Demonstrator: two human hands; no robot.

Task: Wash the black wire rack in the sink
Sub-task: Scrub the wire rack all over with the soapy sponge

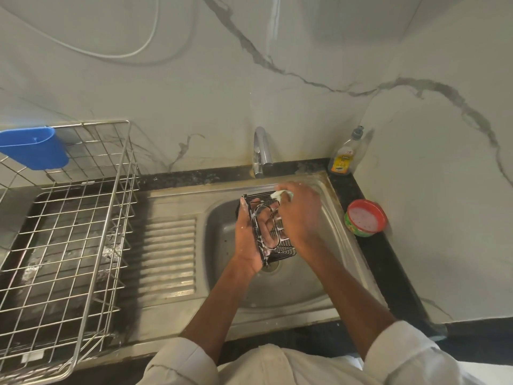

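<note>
Two arms in pale sleeves (408, 354) reach out over the steel sink (313, 290). The left hand (248, 240) is wrapped around the black wire rack (266, 226), holding it tilted on edge above the drain (270, 265), suds along its wires. The right hand (299, 215) is closed on a pale sponge (281, 194), pressed to the rack's far end. Left of the basin stands a wire dish drainer (69, 245). Behind are the tap (261, 151), a soap bottle (344, 157) and a red-rimmed tub (365, 218).
</note>
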